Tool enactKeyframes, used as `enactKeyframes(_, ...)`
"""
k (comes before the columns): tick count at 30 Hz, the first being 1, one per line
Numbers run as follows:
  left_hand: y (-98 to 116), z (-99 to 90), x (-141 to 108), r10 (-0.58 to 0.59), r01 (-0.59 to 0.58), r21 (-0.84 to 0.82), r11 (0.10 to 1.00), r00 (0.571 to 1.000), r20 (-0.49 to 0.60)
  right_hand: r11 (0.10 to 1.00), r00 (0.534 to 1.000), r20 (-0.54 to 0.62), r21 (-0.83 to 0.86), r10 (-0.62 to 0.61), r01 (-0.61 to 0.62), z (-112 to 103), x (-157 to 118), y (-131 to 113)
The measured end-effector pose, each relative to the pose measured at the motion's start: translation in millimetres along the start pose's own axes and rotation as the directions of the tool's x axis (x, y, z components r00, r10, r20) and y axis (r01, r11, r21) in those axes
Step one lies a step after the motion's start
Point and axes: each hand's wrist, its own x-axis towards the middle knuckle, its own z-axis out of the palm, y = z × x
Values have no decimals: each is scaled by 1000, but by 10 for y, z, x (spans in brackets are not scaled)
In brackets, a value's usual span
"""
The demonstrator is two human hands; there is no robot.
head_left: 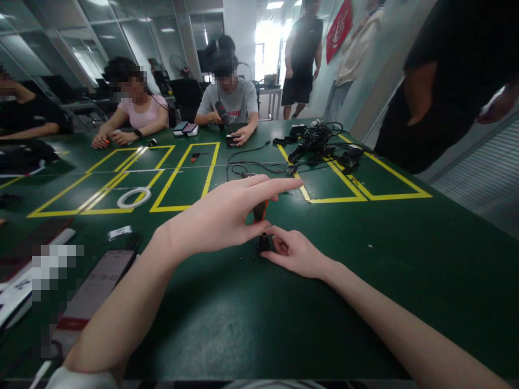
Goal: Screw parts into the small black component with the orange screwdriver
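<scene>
My left hand point(227, 208) reaches across the middle of the view, its index finger stretched out to the right. Between its thumb and the other fingers is a black-and-orange piece point(260, 212), mostly hidden behind the hand. Just below it, a small black cylindrical part point(263, 246) with a narrower top stands upright on the green table. My right hand point(298, 251) has its thumb and index finger closed around this part from the right, the other fingers curled in. Whether the two pieces touch I cannot tell.
The green table point(251, 324) bears yellow tape rectangles. A phone point(97, 281) lies at the left, with a white ring point(133, 198) beyond it. Tangled black cables point(316, 140) lie at the far right. Several people sit or stand around; one across the table holds a power tool point(223, 112).
</scene>
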Motion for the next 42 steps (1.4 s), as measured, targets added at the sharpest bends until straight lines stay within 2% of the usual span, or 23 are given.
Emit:
enactKeyframes(8,-5,-4,-3,11,-10,-30,999,1000,12,1000,1000,11,-12,16,-16,-11,1,-7)
enactKeyframes(12,-14,-2,0,9,-9,-17,1000,1000,-17,1000,1000,6,-13,10,-9,-7,-1,0)
enactKeyframes(16,-12,-12,1,33,-33,-38,999,999,8,1000,1000,3,-8,-8,8,-1,-4,2)
enactKeyframes(22,-19,-10,-2,8,-8,6,1000,1000,-19,1000,1000,-4,-3,-8,8,0,-1,7)
enactKeyframes(27,-3,-20,0,23,-23,-13,1000,1000,12,1000,1000,5,-8,2,-2,-3,-3,6)
enactKeyframes(32,14,-30,2,-4,4,11,1000,1000,-3,1000,1000,6,0,14,-14,-7,2,-10)
enactKeyframes(42,16,-11,-3,19,-19,31,999,1000,-12,999,1000,2,-30,20,-20,-11,-3,-10)
